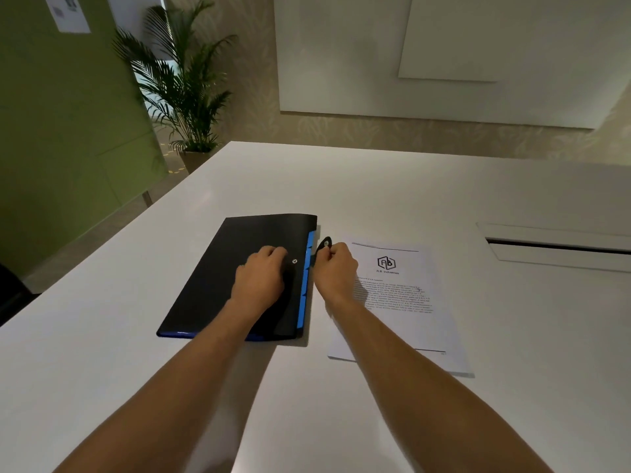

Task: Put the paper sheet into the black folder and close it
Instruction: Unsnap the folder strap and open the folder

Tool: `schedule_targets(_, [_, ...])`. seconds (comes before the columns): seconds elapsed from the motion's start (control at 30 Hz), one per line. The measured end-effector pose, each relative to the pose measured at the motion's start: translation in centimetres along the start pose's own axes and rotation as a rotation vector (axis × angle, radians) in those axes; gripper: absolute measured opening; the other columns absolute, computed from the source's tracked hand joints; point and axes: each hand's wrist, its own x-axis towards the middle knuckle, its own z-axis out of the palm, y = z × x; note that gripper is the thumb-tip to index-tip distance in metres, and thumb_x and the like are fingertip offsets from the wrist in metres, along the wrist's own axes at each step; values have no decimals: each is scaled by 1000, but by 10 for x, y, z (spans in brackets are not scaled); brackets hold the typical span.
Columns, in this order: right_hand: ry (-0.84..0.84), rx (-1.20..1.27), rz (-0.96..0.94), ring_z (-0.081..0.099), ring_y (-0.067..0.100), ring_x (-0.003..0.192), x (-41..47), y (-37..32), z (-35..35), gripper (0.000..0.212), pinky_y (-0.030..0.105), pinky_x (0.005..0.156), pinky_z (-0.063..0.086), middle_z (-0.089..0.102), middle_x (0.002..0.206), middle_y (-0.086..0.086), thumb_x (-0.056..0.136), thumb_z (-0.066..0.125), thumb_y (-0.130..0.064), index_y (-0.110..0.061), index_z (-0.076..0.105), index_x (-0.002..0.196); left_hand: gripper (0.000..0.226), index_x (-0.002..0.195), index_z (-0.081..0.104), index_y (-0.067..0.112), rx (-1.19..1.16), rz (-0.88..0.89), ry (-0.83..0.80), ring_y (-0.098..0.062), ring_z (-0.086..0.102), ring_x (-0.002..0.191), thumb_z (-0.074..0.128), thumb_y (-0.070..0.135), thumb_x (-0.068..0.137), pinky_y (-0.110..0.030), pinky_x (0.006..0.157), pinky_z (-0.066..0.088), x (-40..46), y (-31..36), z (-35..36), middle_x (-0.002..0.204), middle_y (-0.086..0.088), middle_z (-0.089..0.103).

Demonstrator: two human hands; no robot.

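Black plastic forms the cover of the black folder (239,268), which lies flat on the white table (375,186) and serves here as the landmark for all positions. Blue divider tabs (309,268) show along the folder's right edge, and a blue strip runs along its near edge. A small metal snap stud (294,261) sits on the cover close to that right edge.

The left hand (263,278) rests palm down on the folder's cover, its fingers curled loosely together and pressing on the surface just left of the stud; it grips nothing. The right hand (336,268) hovers just off the folder's right edge, its thumb and fingers pinched on the black strap tab (324,244), which stands lifted clear of the stud (the folder is therefore unfastened, though its cover lies down).

The paper sheet (403,302) lies flat on the table immediately right of the folder, separated from it by a narrow gap of bare table. It carries 1 hexagonal logo near its far end and 1 block of printed text below it; the wording is too small to read. The right forearm crosses the sheet's near left corner.

Farther right of the folder, a recessed slot (560,247) is set in the tabletop. Beyond the folder's far left corner stands a potted palm (184,90) beside a green wall panel (61,114).
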Motion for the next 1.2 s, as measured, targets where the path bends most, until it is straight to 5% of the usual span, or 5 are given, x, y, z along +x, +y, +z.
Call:
schedule_targets(0.2, [-124,411,215,74,23,79,8,-8,-17,11,31,62,61,69,99,14,102,42,-21,-14,48,95,44,127,49,28,-149,-60,-102,-26,53,117,55,50,89,-57,99,42,7,24,-6,135,-2,50])
schedule_targets(0.47, [-185,574,298,75,24,83,6,-4,-22,24,32,68,60,70,111,16,104,39,-26,-8,48,117,36,120,57,28,-237,-39,-82,-21,51,119,65,30,85,-49,102,43,11,40,-14,126,0,57])
schedule_targets(0.73, [-136,569,327,74,25,83,2,-3,-17,16,43,73,62,68,110,16,101,44,-19,-10,52,112,15,103,56,17,74,5,-36,-22,58,88,54,23,90,-37,79,50,11,63,-39,108,-5,56])
schedule_targets(0.9, [-146,695,381,75,28,82,-1,-3,-20,24,47,77,61,67,111,22,102,38,-16,-2,50,117,24,110,59,4,296,-100,27,-32,60,100,43,11,94,-36,75,45,23,71,-78,112,-16,61])
schedule_targets(1.2, [-188,634,332,75,26,81,-7,-17,-33,19,25,52,50,73,106,17,104,34,-20,-9,47,113,110,136,35,3,345,-224,-70,-31,54,114,67,77,61,-42,91,46,19,58,-92,130,-14,43])
